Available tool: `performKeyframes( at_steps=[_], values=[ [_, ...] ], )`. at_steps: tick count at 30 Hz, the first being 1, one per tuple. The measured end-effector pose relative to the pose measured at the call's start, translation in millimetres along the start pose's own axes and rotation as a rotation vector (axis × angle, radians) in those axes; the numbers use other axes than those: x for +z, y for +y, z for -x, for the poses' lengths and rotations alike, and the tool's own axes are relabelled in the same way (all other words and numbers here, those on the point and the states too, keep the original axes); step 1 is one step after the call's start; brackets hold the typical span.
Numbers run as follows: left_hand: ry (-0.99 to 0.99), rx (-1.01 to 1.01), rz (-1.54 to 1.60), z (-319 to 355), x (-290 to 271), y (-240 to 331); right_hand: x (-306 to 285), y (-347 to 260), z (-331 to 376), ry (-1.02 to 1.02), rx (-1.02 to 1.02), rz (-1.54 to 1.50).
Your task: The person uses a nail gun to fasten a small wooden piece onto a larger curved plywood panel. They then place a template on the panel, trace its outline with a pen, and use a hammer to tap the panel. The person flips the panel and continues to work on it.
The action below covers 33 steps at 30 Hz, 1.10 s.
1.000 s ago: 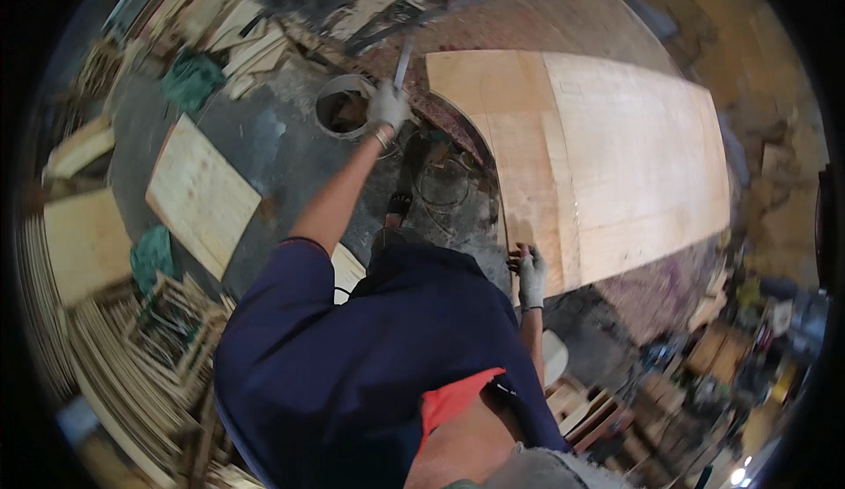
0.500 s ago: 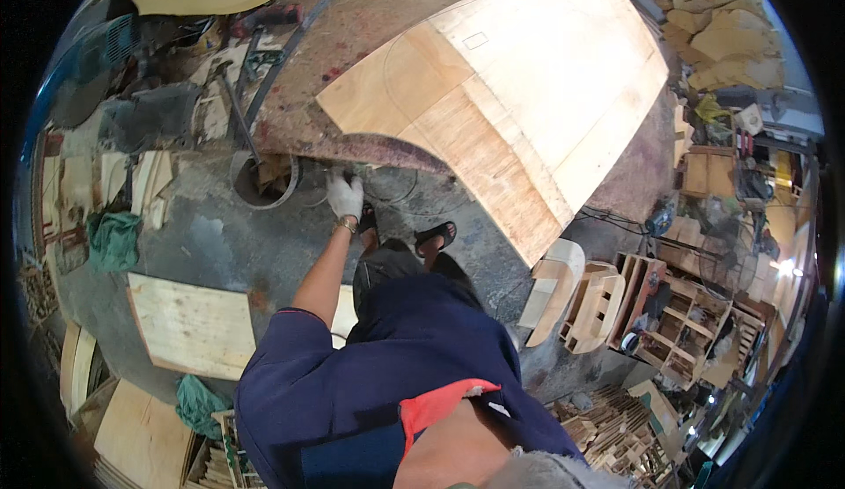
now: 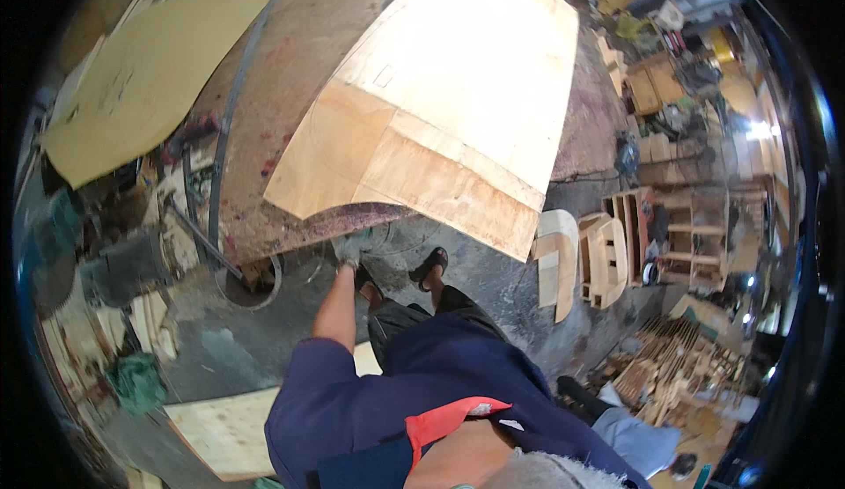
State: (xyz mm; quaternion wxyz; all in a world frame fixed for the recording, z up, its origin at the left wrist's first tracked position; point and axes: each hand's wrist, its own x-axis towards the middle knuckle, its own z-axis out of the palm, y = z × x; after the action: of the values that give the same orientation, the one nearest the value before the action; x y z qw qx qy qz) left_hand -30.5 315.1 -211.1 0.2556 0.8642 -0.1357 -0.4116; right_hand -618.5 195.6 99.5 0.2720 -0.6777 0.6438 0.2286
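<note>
My left hand [image 3: 353, 252], in a light glove, reaches out to the front edge of the stained workbench [image 3: 290, 75], just under the overhanging corner of a large pale plywood sheet [image 3: 458, 110]. The hand is blurred, so I cannot tell whether it grips the edge or only touches it. My bare forearm and navy sleeve lead down from it. My right hand is out of sight. My feet in dark sandals [image 3: 429, 267] stand on the grey floor beside the bench.
A yellowish sheet [image 3: 141, 75] and a long metal strip [image 3: 224, 137] lie on the bench's left. A round ring [image 3: 251, 282], a green cloth [image 3: 136, 379] and a plywood board [image 3: 229, 427] are on the floor. Curved wooden pieces [image 3: 559, 260] and slats [image 3: 669, 366] stand right.
The view has swung so the plywood sheet now lies ahead. My left hand came down from the bench top to its front edge. My right hand, earlier on the plywood's edge, has left view.
</note>
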Motion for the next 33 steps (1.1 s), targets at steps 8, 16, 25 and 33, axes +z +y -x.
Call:
performKeyframes(
  at_steps=[8,16,25,33],
  values=[
    [-0.231,0.003,0.737,149,39,1,-20,-69,-34,0.203,-0.185,-0.028],
    [-0.250,-0.012,1.188,235,11,101,-119,-260,-86,-0.127,-0.848,-0.250],
    [-0.294,0.244,1.397,288,43,289,-186,-279,-102,-0.335,-1.389,-0.200],
    [-0.481,0.168,0.997,304,117,382,-274,-192,-142,-0.379,-0.943,-0.145]
  ],
)
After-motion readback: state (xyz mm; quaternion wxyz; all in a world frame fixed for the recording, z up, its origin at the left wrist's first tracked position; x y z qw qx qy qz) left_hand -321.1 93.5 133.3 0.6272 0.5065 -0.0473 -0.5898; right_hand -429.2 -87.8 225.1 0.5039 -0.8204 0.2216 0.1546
